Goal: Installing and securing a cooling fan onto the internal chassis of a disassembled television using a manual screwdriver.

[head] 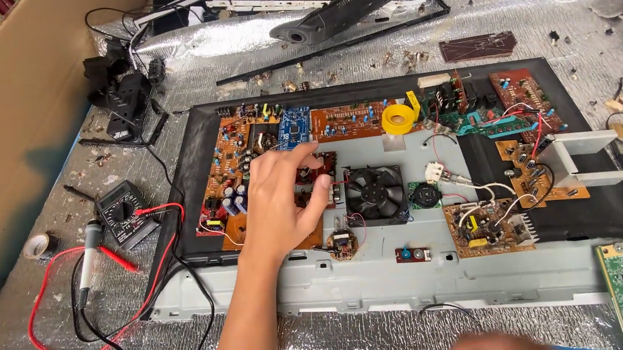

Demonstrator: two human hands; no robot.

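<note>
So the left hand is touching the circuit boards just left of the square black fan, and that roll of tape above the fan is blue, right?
Not quite: the roll of tape is yellow, not blue, as the head view shows. The rest holds: the left hand rests its fingertips on the orange-brown circuit boards just left of the square black fan, and the tape lies above that fan.

Foil-covered table (510, 11) under panel (384, 283), multimeter (124, 212) (red and black leads), tape roll (39, 244).
</note>
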